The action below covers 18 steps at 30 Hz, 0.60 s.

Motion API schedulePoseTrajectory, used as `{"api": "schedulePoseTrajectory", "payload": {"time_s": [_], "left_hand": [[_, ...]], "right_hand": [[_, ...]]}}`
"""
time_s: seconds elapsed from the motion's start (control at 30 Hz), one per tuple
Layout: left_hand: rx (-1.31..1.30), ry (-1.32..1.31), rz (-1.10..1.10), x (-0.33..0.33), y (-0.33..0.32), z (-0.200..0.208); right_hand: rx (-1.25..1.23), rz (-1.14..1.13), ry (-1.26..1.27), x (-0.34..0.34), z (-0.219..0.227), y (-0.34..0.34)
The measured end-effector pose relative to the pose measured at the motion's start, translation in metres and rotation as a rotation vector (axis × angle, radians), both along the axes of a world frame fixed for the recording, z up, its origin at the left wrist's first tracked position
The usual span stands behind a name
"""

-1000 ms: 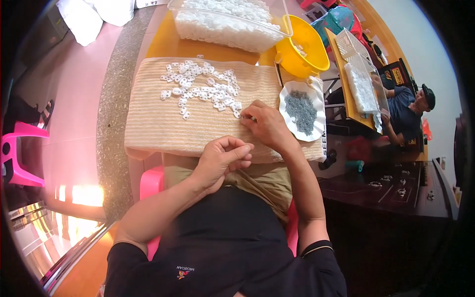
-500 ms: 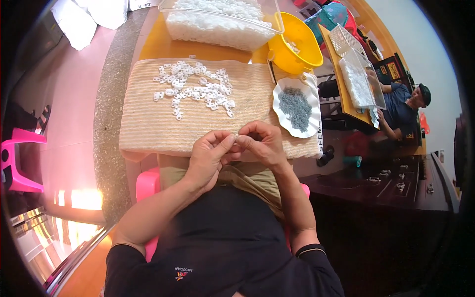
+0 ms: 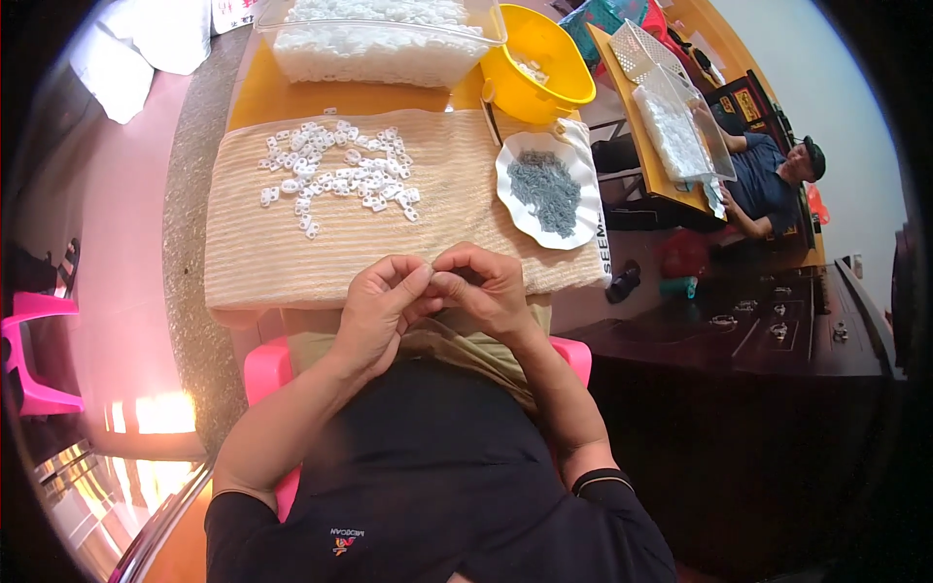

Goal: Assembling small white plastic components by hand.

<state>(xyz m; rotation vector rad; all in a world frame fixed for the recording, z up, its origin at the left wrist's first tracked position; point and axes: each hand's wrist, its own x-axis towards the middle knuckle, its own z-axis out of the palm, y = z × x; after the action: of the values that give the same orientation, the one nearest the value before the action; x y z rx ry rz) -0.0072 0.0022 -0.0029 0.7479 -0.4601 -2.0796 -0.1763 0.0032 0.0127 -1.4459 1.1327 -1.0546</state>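
Observation:
My left hand (image 3: 382,306) and my right hand (image 3: 483,290) meet at the near edge of the cloth-covered table (image 3: 452,194), fingertips pinched together. Whatever they hold between them is too small and too covered by the fingers to make out. Beyond my left hand, many small white plastic pieces with holes (image 3: 340,165) lie scattered on the striped cloth. To the right of them, a white scalloped plate (image 3: 511,207) bears a heap of small grey pieces (image 3: 550,194).
A clear bin (image 3: 379,60) of white pieces stands at the back, beside a yellow basket (image 3: 544,97) holding a few pieces. At right, another person (image 3: 763,180) sits by a table with a second bin (image 3: 680,136). A pink stool (image 3: 39,355) stands at left.
The whole view has shifted, so the table and its things sit further left in the picture. Both hands stay pinched together at the table edge.

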Motion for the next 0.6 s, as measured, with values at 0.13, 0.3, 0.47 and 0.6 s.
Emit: {"api": "schedulePoseTrajectory", "payload": {"time_s": [0.13,0.3,0.47,0.6], "left_hand": [[-0.006,0.021,-0.017,-0.001,0.000,-0.003],[-0.007,-0.015,-0.022,-0.002,0.002,-0.001],[-0.011,-0.024,-0.031,-0.002,0.002,0.000],[-0.007,-0.032,-0.027,-0.003,0.003,0.000]], "right_hand": [[-0.138,0.035,0.120,-0.008,0.008,-0.001],[-0.582,-0.244,0.721,-0.043,0.015,-0.010],[-0.558,-0.335,1.090,-0.078,0.021,-0.019],[-0.559,-0.331,1.233,-0.083,0.020,-0.021]]}}
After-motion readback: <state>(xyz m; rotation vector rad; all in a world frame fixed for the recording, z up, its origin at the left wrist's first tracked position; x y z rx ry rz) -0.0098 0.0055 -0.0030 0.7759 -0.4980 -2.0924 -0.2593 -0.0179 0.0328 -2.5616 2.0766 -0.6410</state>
